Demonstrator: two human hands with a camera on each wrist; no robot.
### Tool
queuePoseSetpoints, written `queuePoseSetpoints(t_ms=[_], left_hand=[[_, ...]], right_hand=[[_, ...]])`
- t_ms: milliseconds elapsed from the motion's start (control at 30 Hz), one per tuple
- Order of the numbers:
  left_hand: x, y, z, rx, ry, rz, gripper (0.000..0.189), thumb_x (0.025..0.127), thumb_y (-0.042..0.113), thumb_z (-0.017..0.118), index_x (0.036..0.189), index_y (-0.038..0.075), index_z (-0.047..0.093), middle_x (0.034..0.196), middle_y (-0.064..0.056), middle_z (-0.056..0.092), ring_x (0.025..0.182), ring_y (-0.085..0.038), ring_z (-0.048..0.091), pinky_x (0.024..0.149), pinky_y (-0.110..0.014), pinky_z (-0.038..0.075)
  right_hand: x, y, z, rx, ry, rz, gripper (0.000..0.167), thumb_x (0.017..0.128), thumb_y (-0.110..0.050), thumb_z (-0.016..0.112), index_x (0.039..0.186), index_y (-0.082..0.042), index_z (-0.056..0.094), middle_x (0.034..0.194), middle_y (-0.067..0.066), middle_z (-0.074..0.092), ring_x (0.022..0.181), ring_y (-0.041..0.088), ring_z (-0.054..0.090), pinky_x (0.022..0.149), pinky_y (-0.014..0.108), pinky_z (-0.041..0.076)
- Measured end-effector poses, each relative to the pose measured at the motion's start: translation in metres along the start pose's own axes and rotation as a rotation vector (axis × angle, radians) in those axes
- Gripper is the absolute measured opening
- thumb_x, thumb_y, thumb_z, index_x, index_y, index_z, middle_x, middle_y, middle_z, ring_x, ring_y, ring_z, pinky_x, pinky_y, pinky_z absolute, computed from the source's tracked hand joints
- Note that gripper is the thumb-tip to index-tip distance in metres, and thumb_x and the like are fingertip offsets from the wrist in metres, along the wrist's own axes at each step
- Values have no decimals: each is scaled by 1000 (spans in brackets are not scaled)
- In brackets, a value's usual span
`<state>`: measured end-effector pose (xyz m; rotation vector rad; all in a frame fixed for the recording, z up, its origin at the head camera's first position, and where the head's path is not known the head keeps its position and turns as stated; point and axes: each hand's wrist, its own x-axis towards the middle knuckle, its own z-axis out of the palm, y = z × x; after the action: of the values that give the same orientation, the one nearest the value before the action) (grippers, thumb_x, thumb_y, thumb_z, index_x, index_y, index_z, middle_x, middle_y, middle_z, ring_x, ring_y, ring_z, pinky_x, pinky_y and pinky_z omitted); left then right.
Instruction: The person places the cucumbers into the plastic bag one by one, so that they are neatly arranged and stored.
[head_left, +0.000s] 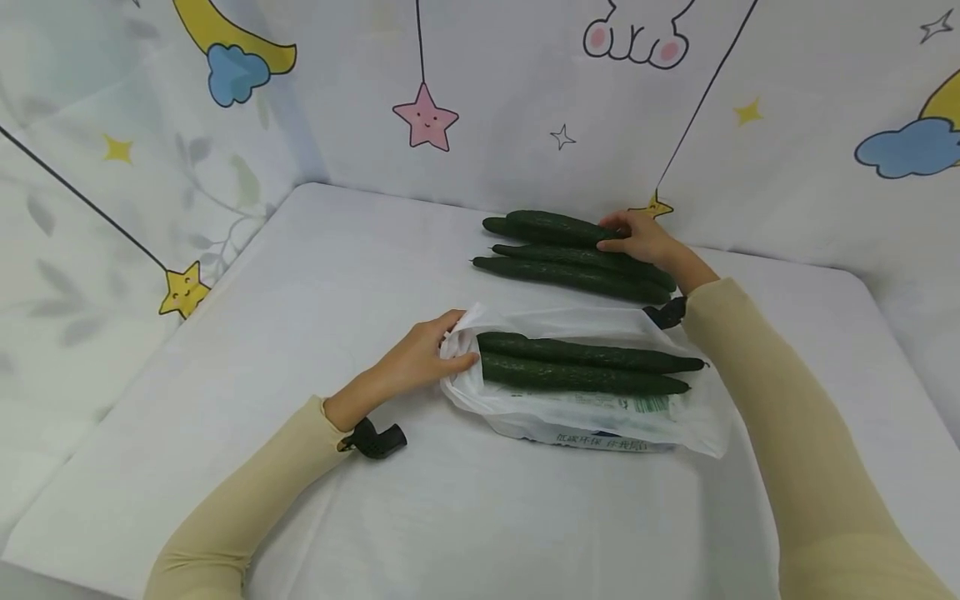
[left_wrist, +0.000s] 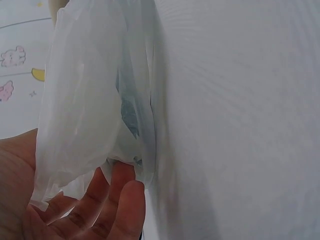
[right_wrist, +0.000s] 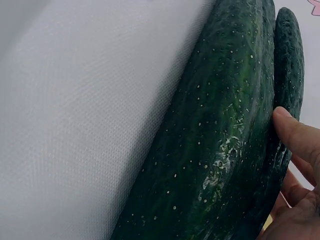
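Note:
A white plastic bag (head_left: 697, 429) lies on the table with two dark green cucumbers (head_left: 585, 375) showing in its opening. My left hand (head_left: 416, 358) grips the bag's left edge; in the left wrist view, its fingers (left_wrist: 122, 200) curl at the crumpled plastic. Behind the bag, several more cucumbers (head_left: 570, 279) lie side by side. My right hand (head_left: 645, 237) is at the right end of the rearmost ones and holds a cucumber (head_left: 551, 223) there. Its thumb (right_wrist: 295, 132) presses the near side in the right wrist view, with the other fingers behind, partly hidden.
The table (head_left: 360, 250) has a white cover. A white cloth backdrop (head_left: 510, 67) with stars, clouds and moons rises right behind the cucumbers and along the left side. Black wrist-camera mounts (head_left: 378, 440) sit at both cuffs, the right one near the bag's rear edge.

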<state>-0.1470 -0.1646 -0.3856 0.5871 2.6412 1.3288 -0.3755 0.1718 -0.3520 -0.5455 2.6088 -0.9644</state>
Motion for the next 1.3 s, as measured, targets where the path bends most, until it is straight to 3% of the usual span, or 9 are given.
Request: queuePoseSetpoints(t_ms=[400,867,1300], left_hand=[[0,-1,1,2,1,-2,53,90,19,69,138,6,48,121,-11,63,102,-22,59,86,-39,49],[1,-3,0,5,10,30,52,90,18,69,137,5,49,119,-11,63,100,-21,59,84,-36,48],[0,-4,0,5,8,13,54,91,19,69,138,5,48,121,-11,63,102,-21,59,85,-37,49]], right_hand=[[1,2,-2,-28,-25,-59,50,96,-8,62,141,6,44,146,27,37,136,44,30,112,57,22],[-2,-1,-2,-64,-22,-62,52,95,-9,63,142,3,43,149,26,35,139,43,29,111,58,22],[-4,2,-3,-49,2,-91,49,94,-4,63,139,6,45,144,27,40,135,42,32,110,57,25]])
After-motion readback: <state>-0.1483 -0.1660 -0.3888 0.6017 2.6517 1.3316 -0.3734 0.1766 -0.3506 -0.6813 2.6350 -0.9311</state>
